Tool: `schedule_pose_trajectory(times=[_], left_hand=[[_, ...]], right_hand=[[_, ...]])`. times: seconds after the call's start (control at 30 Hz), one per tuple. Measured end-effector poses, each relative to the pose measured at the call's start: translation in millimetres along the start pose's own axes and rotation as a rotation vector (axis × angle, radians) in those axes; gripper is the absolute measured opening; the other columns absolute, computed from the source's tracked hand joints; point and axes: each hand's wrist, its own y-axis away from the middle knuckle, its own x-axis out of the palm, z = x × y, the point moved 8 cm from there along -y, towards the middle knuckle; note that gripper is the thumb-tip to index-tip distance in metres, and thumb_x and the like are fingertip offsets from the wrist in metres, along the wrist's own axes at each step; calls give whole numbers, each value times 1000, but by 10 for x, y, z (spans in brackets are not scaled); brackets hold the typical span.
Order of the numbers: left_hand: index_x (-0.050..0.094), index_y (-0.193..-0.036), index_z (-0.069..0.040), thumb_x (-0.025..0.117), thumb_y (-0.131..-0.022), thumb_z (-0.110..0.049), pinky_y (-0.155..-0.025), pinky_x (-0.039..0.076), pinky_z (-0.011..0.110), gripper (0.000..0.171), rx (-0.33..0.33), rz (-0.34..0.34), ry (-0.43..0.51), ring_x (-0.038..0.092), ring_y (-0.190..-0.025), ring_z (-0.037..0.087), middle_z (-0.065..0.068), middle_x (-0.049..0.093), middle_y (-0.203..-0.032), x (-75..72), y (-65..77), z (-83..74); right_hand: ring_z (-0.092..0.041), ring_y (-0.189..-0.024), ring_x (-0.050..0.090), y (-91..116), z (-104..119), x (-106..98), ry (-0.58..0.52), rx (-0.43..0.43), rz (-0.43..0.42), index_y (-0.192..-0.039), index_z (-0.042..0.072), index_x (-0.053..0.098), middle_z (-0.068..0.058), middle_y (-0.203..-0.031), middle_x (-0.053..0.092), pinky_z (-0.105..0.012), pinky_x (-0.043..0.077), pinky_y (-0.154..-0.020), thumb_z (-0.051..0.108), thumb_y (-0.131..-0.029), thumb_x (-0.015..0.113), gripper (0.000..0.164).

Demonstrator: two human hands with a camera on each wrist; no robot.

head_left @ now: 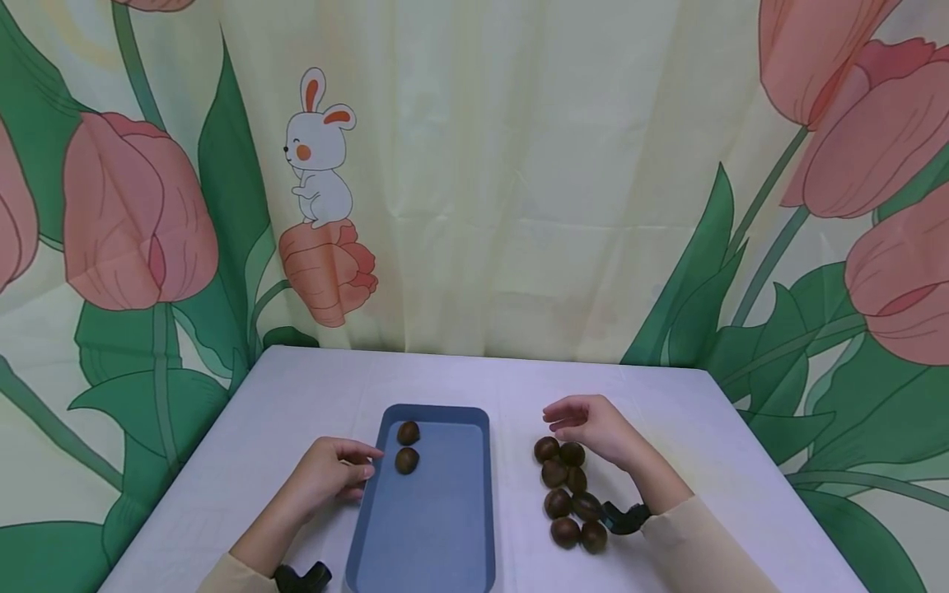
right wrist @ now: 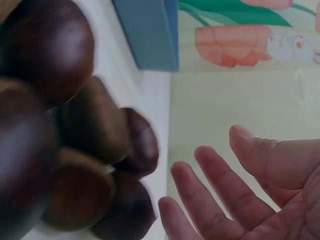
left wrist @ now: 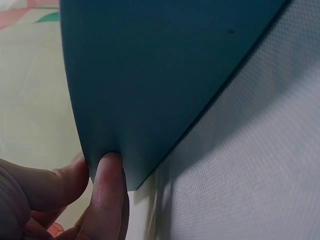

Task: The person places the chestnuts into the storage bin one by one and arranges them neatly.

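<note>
My left hand is at the left side of a blue-grey tray, pinching its rim. Up close in the left wrist view, one fingertip presses the tray's outer wall while another digit lies at the rim. Two brown chestnuts sit in the tray's far left part. Over the far end of a cluster of several chestnuts on the table hovers my right hand, its fingers spread and relaxed with nothing in them. The right wrist view shows these chestnuts beside the hand.
A white cloth covers the table. Behind it hangs a curtain printed with tulips and a rabbit. Dark camera mounts are on both wrists; the right mount is close beside the nearer chestnuts.
</note>
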Motion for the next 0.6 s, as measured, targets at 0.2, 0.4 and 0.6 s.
schedule_pose_trajectory(times=[0.2,0.4,0.6], left_hand=[[82,-115,-2,76,-94,5,-63,66,32,24,1,0,-4,68,-75,17,12,69,-95,-3,-7,13],[82,-115,-2,75,-94,6,-64,66,33,24,1,-1,0,67,-77,17,12,69,-95,0,-9,20],[82,-115,-2,76,-94,5,-64,66,33,24,3,-8,-6,68,-76,18,12,69,-96,1,-8,19]], right_hand=[[-31,-119,73,48,-146,-47,39,19,-35,-131,2,73,-18,-129,76,-46,63,-102,6,-98,76,33],[-31,-118,73,88,-287,-73,33,59,-48,-130,2,73,-18,-128,76,-44,64,-99,3,-96,76,34],[-31,-115,75,127,-405,-76,18,71,-42,-129,0,72,-19,-128,76,-43,65,-95,0,-95,76,34]])
